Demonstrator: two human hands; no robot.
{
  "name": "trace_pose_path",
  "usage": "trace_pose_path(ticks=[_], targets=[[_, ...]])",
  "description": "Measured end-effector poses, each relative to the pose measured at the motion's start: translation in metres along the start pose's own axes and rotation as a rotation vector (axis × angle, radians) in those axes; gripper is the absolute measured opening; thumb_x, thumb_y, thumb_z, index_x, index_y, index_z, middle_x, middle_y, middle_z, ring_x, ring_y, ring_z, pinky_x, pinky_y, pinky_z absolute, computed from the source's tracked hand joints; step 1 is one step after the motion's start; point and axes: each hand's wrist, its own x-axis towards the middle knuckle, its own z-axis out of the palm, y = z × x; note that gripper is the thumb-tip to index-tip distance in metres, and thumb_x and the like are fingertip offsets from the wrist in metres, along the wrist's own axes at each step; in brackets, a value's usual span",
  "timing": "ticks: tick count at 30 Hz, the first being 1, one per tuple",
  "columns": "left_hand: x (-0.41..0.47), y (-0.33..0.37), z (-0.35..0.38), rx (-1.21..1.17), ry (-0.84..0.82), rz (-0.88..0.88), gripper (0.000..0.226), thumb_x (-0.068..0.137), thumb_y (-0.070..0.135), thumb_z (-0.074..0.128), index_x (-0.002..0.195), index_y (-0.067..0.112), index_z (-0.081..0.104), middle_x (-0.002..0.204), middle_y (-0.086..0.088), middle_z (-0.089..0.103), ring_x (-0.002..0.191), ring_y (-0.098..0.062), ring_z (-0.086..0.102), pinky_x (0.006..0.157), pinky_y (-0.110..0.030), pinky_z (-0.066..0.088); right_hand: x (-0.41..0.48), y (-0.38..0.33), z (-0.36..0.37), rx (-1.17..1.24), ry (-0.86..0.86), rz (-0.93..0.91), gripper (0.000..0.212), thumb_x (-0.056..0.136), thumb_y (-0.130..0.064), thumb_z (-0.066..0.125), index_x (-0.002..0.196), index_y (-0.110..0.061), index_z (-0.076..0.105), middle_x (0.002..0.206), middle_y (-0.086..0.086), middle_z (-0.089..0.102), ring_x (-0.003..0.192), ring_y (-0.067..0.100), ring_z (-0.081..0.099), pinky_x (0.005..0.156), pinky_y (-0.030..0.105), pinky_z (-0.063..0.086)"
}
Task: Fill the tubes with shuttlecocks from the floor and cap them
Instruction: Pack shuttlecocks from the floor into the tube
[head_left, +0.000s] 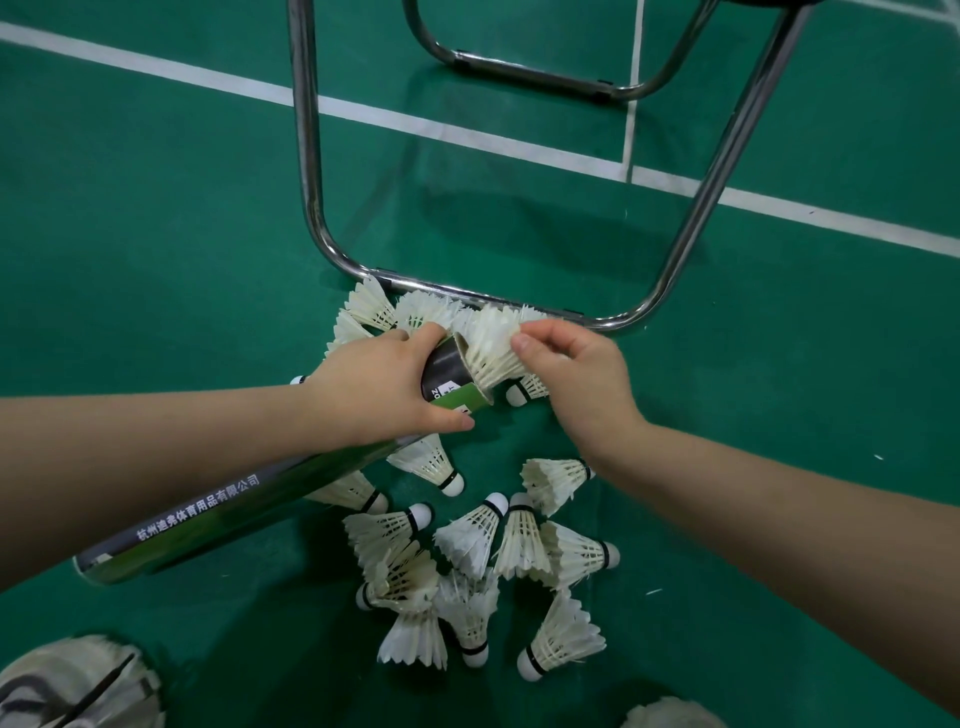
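Shuttlecocks were what I was loading, and one shuttlecock (493, 345) sat pinched by its feather skirt in the fingertips of my right hand (571, 374), its cork end already pushed inside the open mouth of the tube (452, 384). My left hand (379, 395) was wrapped around the tube just behind that mouth, thumb underneath and fingers over the top, clenched firmly on it. The tube's long axis ran from the mouth at my left hand back and down toward my left elbow, its far end (98, 564) low near the floor (156, 234), so the opening faced right and a little away from me, straight at my right hand. As I judged it, the shuttlecock needed pushing along that same line, leftward and toward me, with the right hand doing the work because it was the one at the mouth. More shuttlecocks lay bunched just beyond the mouth against the chrome chair frame (467, 299), and a loose pile (478, 561) lay on the green floor nearer to me, between my forearms and well within reach of either hand. I saw no cap anywhere, so capping looked some way off.
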Motion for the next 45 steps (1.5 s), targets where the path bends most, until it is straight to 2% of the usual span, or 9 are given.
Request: trace_pose_path(ticks=[5,8,14,18,23,26,30,39,45], targets=[[-0.004,0.002,-0.001,-0.017,0.026,-0.007,0.06,0.064,0.072,0.058,0.097,0.031,0.029,0.088,0.001,0.051,0.076,-0.02,0.053,0.062,-0.03,0.04,-0.004,0.004,0.013,-0.002,-0.393,0.212,0.021,0.096,-0.031,0.047,0.103,-0.028,0.066,0.109,-0.007,0.066,0.107,0.01,0.056,0.1,0.032,0.042],[-0.006,0.003,-0.002,-0.019,0.019,-0.01,0.063,0.064,0.071,0.058,0.104,0.029,0.033,0.091,0.002,0.05,0.076,-0.019,0.052,0.06,-0.029,0.038,0.001,0.002,0.012,-0.079,-0.595,0.211,0.023,0.085,-0.033,0.057,0.102,-0.022,0.067,0.109,-0.008,0.064,0.11,0.011,0.053,0.106,0.041,0.036],[-0.012,0.015,0.002,0.024,0.025,0.048,0.073,0.061,0.071,0.056,0.116,0.027,0.037,0.087,0.005,0.049,0.073,-0.017,0.052,0.059,-0.028,0.04,0.006,-0.005,0.009,-0.295,-0.858,0.253,0.042,0.059,-0.016,0.054,0.1,-0.012,0.055,0.092,0.005,0.052,0.08,0.017,0.044,0.067,0.028,0.037],[-0.016,0.025,0.009,0.059,-0.014,0.081,0.07,0.064,0.066,0.061,0.117,0.028,0.035,0.09,0.004,0.046,0.076,-0.017,0.053,0.061,-0.028,0.043,0.007,0.003,0.013,-0.423,-0.944,0.26,0.066,0.055,-0.015,0.058,0.115,0.01,0.047,0.09,0.012,0.048,0.08,0.021,0.04,0.068,0.032,0.035],[-0.008,0.03,0.015,0.044,-0.008,0.066,0.072,0.063,0.076,0.054,0.115,0.03,0.036,0.092,0.004,0.049,0.079,-0.018,0.056,0.067,-0.033,0.051,0.01,0.016,-0.003,-0.129,-0.719,0.292,0.056,0.061,-0.016,0.057,0.11,0.011,0.055,0.098,0.016,0.056,0.089,0.023,0.051,0.079,0.033,0.042],[-0.005,0.03,0.017,0.048,-0.023,0.041,0.075,0.062,0.077,0.055,0.117,0.03,0.035,0.097,0.002,0.051,0.084,-0.02,0.057,0.071,-0.037,0.053,0.016,0.021,-0.029,-0.054,-0.486,0.228,0.021,0.079,-0.026,0.059,0.095,-0.016,0.067,0.093,0.004,0.068,0.089,0.016,0.061,0.088,0.036,0.044],[-0.003,0.031,0.023,0.052,-0.051,0.018,0.079,0.063,0.078,0.055,0.122,0.03,0.033,0.101,0.002,0.052,0.084,-0.019,0.056,0.069,-0.034,0.052,0.012,0.041,-0.045,-0.273,-0.333,0.246,0.013,0.09,-0.028,0.057,0.1,-0.021,0.064,0.096,-0.004,0.066,0.091,0.01,0.06,0.083,0.025,0.044],[-0.006,0.043,0.035,0.036,-0.093,0.0,0.076,0.063,0.075,0.058,0.119,0.03,0.034,0.097,0.003,0.048,0.08,-0.017,0.054,0.064,-0.03,0.049,-0.018,0.103,-0.025,-1.069,-0.416,0.189,0.066,0.081,-0.049,0.061,0.135,-0.019,0.039,0.132,0.005,0.047,0.121,0.026,0.042,0.096,0.039,0.042],[-0.009,0.042,0.038,0.013,-0.101,0.009,0.074,0.062,0.076,0.059,0.116,0.032,0.034,0.093,0.005,0.047,0.078,-0.015,0.052,0.066,-0.032,0.049,-0.019,0.11,-0.022,-1.193,-0.42,0.144,0.046,0.085,-0.025,0.056,0.128,-0.013,0.046,0.127,0.008,0.049,0.118,0.029,0.04,0.092,0.04,0.043]])
